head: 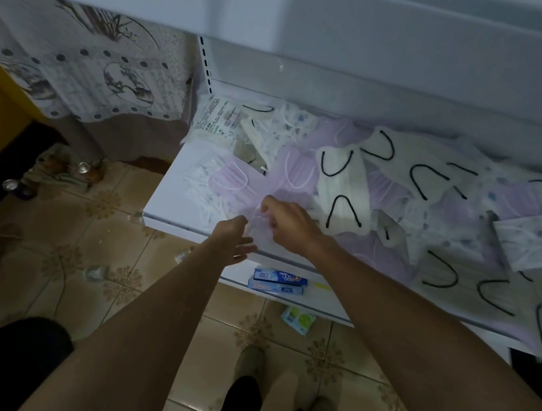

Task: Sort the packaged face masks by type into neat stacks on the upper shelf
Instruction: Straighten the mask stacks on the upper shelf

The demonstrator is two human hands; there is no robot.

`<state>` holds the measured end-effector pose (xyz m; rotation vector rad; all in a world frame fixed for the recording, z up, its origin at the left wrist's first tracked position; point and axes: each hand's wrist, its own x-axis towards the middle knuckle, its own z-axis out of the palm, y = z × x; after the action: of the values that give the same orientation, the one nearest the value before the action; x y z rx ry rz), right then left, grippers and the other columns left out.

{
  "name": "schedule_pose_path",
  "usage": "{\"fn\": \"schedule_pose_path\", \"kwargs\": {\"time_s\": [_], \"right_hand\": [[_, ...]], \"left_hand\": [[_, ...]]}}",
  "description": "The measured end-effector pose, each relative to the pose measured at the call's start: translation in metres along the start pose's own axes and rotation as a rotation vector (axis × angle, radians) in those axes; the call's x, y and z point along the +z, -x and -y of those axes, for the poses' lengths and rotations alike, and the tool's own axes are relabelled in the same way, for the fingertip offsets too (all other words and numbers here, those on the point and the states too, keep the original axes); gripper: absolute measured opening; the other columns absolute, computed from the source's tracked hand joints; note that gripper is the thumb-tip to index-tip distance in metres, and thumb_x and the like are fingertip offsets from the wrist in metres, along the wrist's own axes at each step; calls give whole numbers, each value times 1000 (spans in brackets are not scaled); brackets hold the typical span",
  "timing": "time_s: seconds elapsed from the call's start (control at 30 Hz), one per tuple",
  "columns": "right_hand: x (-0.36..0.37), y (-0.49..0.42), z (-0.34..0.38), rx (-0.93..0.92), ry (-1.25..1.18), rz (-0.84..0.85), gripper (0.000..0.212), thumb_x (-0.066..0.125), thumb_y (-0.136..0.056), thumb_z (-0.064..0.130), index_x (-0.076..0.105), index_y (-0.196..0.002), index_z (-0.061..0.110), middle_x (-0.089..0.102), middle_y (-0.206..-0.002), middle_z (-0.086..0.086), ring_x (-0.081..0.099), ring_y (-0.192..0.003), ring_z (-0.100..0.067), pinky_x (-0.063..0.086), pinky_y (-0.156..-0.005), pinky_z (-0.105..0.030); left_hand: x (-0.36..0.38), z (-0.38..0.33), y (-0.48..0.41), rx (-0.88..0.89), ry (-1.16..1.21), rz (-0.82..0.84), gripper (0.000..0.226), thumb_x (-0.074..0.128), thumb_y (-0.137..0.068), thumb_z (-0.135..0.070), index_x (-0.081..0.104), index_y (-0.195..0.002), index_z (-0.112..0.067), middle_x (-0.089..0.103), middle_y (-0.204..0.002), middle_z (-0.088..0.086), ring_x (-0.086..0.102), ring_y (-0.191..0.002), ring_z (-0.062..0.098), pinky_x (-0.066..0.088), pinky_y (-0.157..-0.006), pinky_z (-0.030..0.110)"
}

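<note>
A white shelf [169,204] holds a loose jumble of packaged face masks. Purple masks [296,171] lie near its left part, cream masks with black ear loops [345,183] in the middle and right, and white patterned masks [526,242] at the right. A small pile of white masks [202,178] with one purple mask [229,177] on top sits at the shelf's left end. My right hand [289,224] pinches a clear-wrapped purple mask [257,224] at the shelf's front edge. My left hand [234,243] is just below it, fingers spread under the wrapper's edge.
A printed white pack [217,116] stands at the shelf's back left corner. Toothpaste boxes [278,281] lie on the lower shelf. A small packet [297,320] and scraps lie on the tiled floor. A patterned cloth [87,62] hangs at the left. Another shelf [382,26] overhangs above.
</note>
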<state>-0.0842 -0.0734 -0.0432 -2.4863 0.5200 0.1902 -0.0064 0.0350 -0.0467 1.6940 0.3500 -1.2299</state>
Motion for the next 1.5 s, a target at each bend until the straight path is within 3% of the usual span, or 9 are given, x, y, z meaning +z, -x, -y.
{"fn": "schedule_pose_path", "kwargs": {"time_s": [0.1,0.27,0.57,0.8,0.9,1.17,1.27,1.4,1.5], "right_hand": [[4,1,1,-26,24,44,42,53,-83,-6,59,-120,12,62,-110,-13,58,-102,-28,47,-82,-36],[3,0,-7,-111,161,-12,31,56,-78,-11,77,-88,10,69,-98,-11,57,-100,-27,46,-89,-35],[-11,-5,-38,214,101,-179,43,57,-84,8,50,-126,2,45,-134,-14,43,-122,-33,38,-100,-40],[-32,-8,-56,405,378,-286,26,52,-85,10,62,-107,1,35,-141,-19,37,-125,-33,35,-96,-42],[-33,-14,-63,247,350,-141,31,52,-87,11,64,-115,4,21,-153,-15,24,-139,-28,21,-113,-40],[-21,-23,-45,245,40,-333,22,48,-83,-5,55,-103,-2,59,-101,-16,56,-97,-31,41,-77,-34],[-18,-25,-23,165,-215,-232,39,50,-77,-12,53,-113,2,57,-88,-11,56,-85,-23,47,-74,-33],[-12,-23,-4,-40,-48,96,35,50,-80,-11,74,-96,9,69,-99,-5,58,-88,-11,46,-85,-23],[-3,-21,3,30,-122,157,33,49,-82,-9,77,-86,8,71,-99,-6,56,-82,-11,45,-84,-21]], "left_hand": [[-1,0,-8,127,32,-110,23,49,-94,-25,50,-101,-3,56,-92,14,57,-74,22,46,-64,27],[-8,-5,-13,215,116,-164,34,57,-91,-18,51,-117,3,56,-101,14,55,-95,29,47,-85,34],[-5,-25,-20,112,203,-127,52,62,-88,-14,41,-133,0,47,-136,18,49,-120,36,44,-92,39],[-6,-23,-28,164,112,-183,10,61,-85,-5,57,-95,-7,55,-84,8,49,-94,29,42,-82,36],[-7,-23,-27,186,136,-178,28,59,-88,-7,56,-115,-1,55,-99,12,50,-96,30,44,-84,39],[-3,-23,-30,191,145,-206,34,58,-91,-17,53,-122,-4,55,-122,17,51,-102,33,48,-80,40],[-5,-22,-30,131,220,-156,49,46,-96,-41,45,-131,-6,50,-132,15,50,-117,37,47,-93,46],[-13,-20,-32,52,361,-8,79,43,-83,-69,41,-138,-13,50,-133,10,49,-120,37,42,-99,52],[-15,-16,-32,119,158,-133,47,62,-86,-33,51,-120,-2,56,-117,17,53,-104,36,48,-89,48]]}}
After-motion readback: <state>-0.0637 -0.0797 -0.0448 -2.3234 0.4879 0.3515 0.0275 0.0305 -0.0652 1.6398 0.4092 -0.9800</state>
